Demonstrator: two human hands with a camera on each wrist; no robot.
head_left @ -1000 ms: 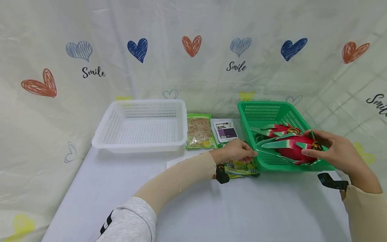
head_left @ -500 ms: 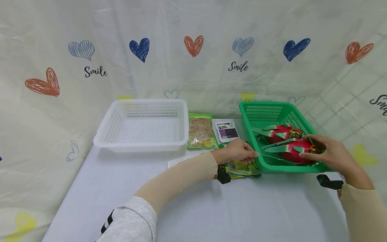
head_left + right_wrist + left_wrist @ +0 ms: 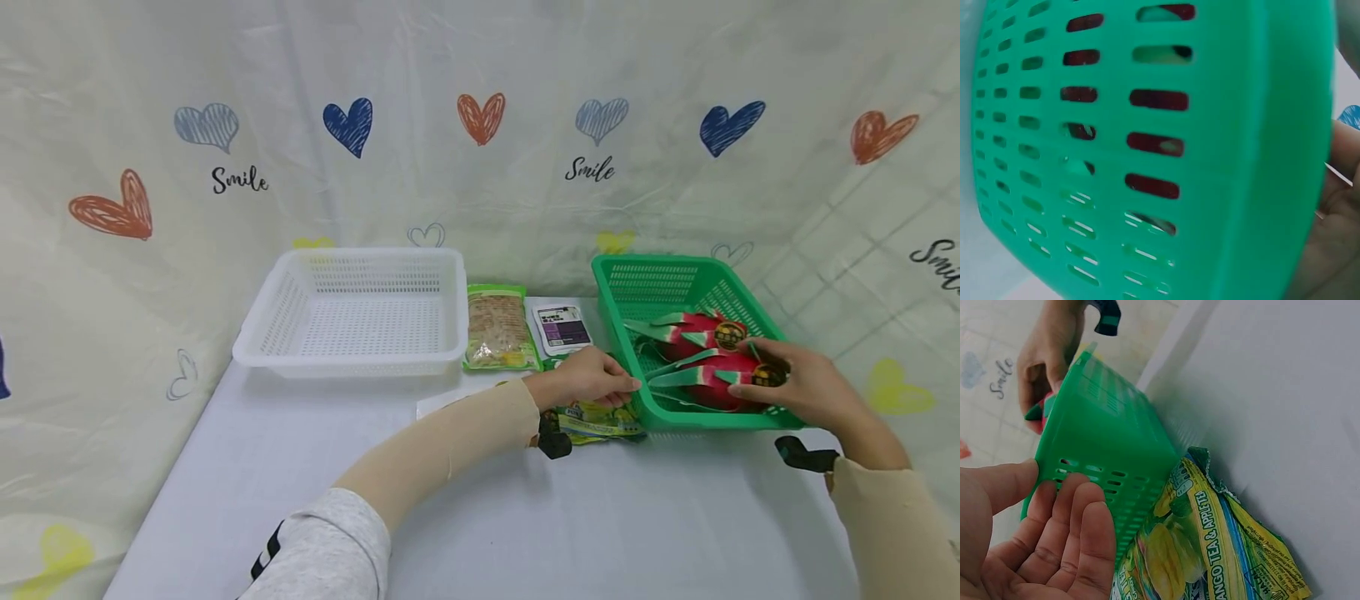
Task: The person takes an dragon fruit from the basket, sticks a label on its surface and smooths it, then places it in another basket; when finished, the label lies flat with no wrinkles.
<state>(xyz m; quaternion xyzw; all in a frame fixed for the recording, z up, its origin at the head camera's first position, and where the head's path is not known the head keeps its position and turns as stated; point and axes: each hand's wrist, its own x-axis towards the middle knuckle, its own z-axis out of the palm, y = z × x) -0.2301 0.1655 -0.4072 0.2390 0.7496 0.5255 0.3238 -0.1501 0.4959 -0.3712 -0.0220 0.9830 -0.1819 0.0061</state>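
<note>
In the head view, my right hand (image 3: 810, 383) holds the nearer red dragon fruit (image 3: 716, 382) inside the green basket (image 3: 723, 421). Another dragon fruit (image 3: 693, 333) lies just behind it; both have green scales and dark round labels. My left hand (image 3: 588, 377) pinches the basket's near left rim. Its thumb is on the rim and its fingers (image 3: 1094, 525) curl against the slotted outer wall in the left wrist view. Under that hand lies a yellow-green bag (image 3: 1179, 550) with printed tea lettering. The right wrist view shows red through the basket slots; the right fingertips are hidden there.
A white slotted basket (image 3: 352, 363) stands at the back left. Between the baskets lie a green-edged bag with brown contents (image 3: 498, 327) and a white pack with a purple label (image 3: 562, 327). A white sheet (image 3: 438, 402) lies partly under the left forearm. A heart-printed curtain (image 3: 420, 183) hangs behind.
My right hand has lowered the nearer dragon fruit and shifted it slightly left within the green basket. My left hand keeps its place on the rim.
</note>
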